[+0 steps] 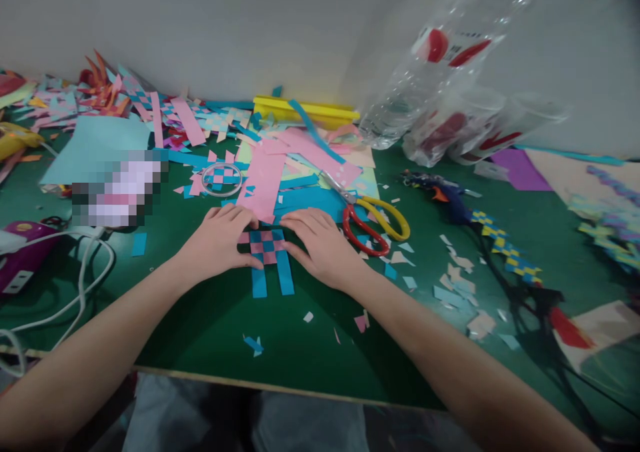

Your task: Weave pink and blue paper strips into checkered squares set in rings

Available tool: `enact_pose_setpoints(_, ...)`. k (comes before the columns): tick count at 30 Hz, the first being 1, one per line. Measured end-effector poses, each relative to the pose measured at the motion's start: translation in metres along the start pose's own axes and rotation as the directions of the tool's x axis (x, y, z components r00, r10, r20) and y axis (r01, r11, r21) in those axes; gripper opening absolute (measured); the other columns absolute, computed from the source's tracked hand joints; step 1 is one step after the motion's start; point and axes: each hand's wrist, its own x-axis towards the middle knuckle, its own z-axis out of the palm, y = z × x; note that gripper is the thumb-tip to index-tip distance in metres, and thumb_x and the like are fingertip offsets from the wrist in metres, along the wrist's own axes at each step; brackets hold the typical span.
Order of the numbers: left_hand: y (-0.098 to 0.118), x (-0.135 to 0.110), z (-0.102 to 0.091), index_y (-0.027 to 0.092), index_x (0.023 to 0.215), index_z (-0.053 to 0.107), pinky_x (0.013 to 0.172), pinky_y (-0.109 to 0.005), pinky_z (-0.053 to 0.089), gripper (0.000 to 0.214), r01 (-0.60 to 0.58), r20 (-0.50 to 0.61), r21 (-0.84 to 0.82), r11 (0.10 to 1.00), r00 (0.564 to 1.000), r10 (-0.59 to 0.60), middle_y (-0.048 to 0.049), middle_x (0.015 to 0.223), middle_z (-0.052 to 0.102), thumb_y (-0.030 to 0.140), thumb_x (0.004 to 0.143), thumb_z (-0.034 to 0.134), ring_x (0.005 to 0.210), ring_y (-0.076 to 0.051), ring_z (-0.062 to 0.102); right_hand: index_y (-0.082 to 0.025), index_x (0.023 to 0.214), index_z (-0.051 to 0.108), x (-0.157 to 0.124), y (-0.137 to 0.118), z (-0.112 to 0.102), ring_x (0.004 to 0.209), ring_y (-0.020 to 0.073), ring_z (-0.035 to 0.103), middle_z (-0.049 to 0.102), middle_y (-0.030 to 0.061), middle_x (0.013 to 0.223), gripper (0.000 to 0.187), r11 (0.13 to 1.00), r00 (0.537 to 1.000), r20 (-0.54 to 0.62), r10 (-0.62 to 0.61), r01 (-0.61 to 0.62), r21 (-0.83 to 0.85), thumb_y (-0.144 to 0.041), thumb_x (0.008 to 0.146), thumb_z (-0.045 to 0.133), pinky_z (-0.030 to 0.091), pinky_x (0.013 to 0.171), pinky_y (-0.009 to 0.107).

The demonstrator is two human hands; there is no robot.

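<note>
A small woven paper checkerboard (269,247) of pink and blue strips lies on the green table between my hands, two blue ends pointing toward me. My left hand (220,239) grips its left side, with the thumb low and the fingers at the upper corner. On the right side, my right hand (323,247) holds the edge between thumb and fingers. Just beyond are a pink paper sheet (260,180) and blue strips (315,202). Red-and-yellow-handled scissors (370,224) rest to the right of my right hand.
Paper scraps (457,282) litter the right side. A clear ring (221,180) lies behind my left hand. Against the wall stand plastic-wrapped cups (440,125). At left are a phone (123,189), a purple power strip (30,255) and a white cable (83,285).
</note>
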Motion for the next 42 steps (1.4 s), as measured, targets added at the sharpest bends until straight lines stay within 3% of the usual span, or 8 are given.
enact_pose_setpoints(7, 0.001, 0.000, 0.000, 0.019, 0.103, 0.051, 0.090, -0.036, 0.030, 0.057, 0.001, 0.028, -0.055, 0.998, 1.000, 0.001, -0.0032, 0.103, 0.061, 0.052, 0.065, 0.077, 0.102, -0.024, 0.055, -0.015, 0.121, 0.051, -0.002, -0.002, 0.000, 0.121, 0.0262, 0.048, 0.058, 0.0118, 0.125, 0.039, 0.998, 0.998, -0.019, 0.056, -0.055, 0.039, -0.041, 0.092, 0.047, 0.036, 0.102, 0.045)
enact_pose_setpoints(12, 0.000, 0.000, 0.000, 0.022, 0.114, 0.051, 0.094, -0.038, 0.029, 0.061, -0.025, 0.028, -0.050, 0.998, 0.999, 0.026, -0.0062, 0.117, 0.060, 0.054, 0.068, 0.073, 0.114, -0.026, 0.051, -0.017, 0.112, 0.053, -0.001, -0.003, 0.001, 0.121, 0.0271, 0.047, 0.057, 0.0116, 0.125, 0.032, 0.998, 0.998, 0.033, 0.049, -0.051, 0.046, -0.041, 0.091, 0.049, 0.034, 0.102, 0.047)
enact_pose_setpoints(20, 0.002, 0.000, -0.003, 0.023, 0.118, 0.055, 0.098, -0.040, 0.031, 0.057, -0.048, -0.024, -0.088, 0.995, 0.999, 0.046, -0.0066, 0.120, 0.063, 0.050, 0.072, 0.072, 0.114, -0.025, 0.054, -0.022, 0.094, 0.051, 0.000, 0.002, 0.002, 0.092, 0.0194, 0.060, 0.064, 0.0028, 0.093, 0.017, 0.958, 0.998, -0.013, 0.069, -0.063, 0.278, -0.031, 0.085, 0.062, 0.033, 0.105, 0.048)
enact_pose_setpoints(23, 0.004, 0.001, -0.004, 0.023, 0.112, 0.061, 0.097, -0.041, 0.034, 0.044, -0.005, -0.037, -0.161, 0.987, 0.999, -0.001, -0.0039, 0.109, 0.069, 0.044, 0.075, 0.071, 0.101, -0.022, 0.061, -0.023, 0.088, 0.055, -0.001, -0.001, 0.000, 0.088, 0.0195, 0.061, 0.064, 0.0015, 0.085, 0.013, 0.926, 0.988, -0.055, 0.146, -0.117, 0.360, -0.030, 0.083, 0.064, 0.045, 0.093, 0.043)
enact_pose_setpoints(27, 0.006, 0.002, -0.005, 0.022, 0.089, 0.071, 0.089, -0.038, 0.042, 0.019, 0.044, -0.115, -0.247, 0.968, 0.991, -0.074, -0.0015, 0.089, 0.073, 0.038, 0.079, 0.068, 0.087, -0.020, 0.062, -0.024, 0.101, 0.060, -0.001, -0.004, -0.003, 0.091, 0.0194, 0.065, 0.068, 0.0028, 0.093, 0.028, 0.811, 0.957, -0.042, 0.286, -0.219, 0.543, -0.034, 0.077, 0.070, 0.052, 0.083, 0.036)
enact_pose_setpoints(31, 0.005, 0.002, -0.008, 0.022, 0.081, 0.072, 0.075, -0.031, 0.049, 0.022, 0.124, -0.144, -0.363, 0.924, 0.972, -0.187, -0.0011, 0.081, 0.072, 0.043, 0.075, 0.070, 0.081, -0.019, 0.063, -0.022, 0.096, 0.066, 0.001, -0.005, -0.004, 0.085, 0.0187, 0.068, 0.072, 0.0030, 0.090, 0.026, 0.686, 0.916, 0.026, 0.401, -0.319, 0.654, -0.041, 0.078, 0.067, 0.054, 0.078, 0.032)
enact_pose_setpoints(38, 0.013, 0.001, -0.013, 0.022, 0.084, 0.074, 0.076, -0.029, 0.052, 0.026, 0.093, -0.162, -0.440, 0.893, 0.970, -0.181, -0.0015, 0.084, 0.073, 0.043, 0.069, 0.075, 0.082, -0.019, 0.066, -0.020, 0.080, 0.066, -0.001, -0.010, -0.006, 0.072, 0.0129, 0.064, 0.070, -0.0001, 0.079, 0.019, 0.655, 0.929, 0.038, 0.369, -0.289, 0.698, -0.037, 0.084, 0.059, 0.050, 0.063, 0.024)
enact_pose_setpoints(42, 0.018, 0.002, -0.016, 0.022, 0.085, 0.074, 0.070, -0.028, 0.054, 0.026, 0.149, -0.059, -0.547, 0.824, 0.975, -0.215, -0.0022, 0.084, 0.074, 0.045, 0.072, 0.072, 0.080, -0.020, 0.067, -0.019, 0.077, 0.065, 0.000, -0.017, -0.011, 0.065, 0.0113, 0.061, 0.067, -0.0002, 0.074, 0.019, 0.672, 0.944, 0.102, 0.313, -0.296, 0.679, -0.036, 0.083, 0.058, 0.047, 0.058, 0.023)
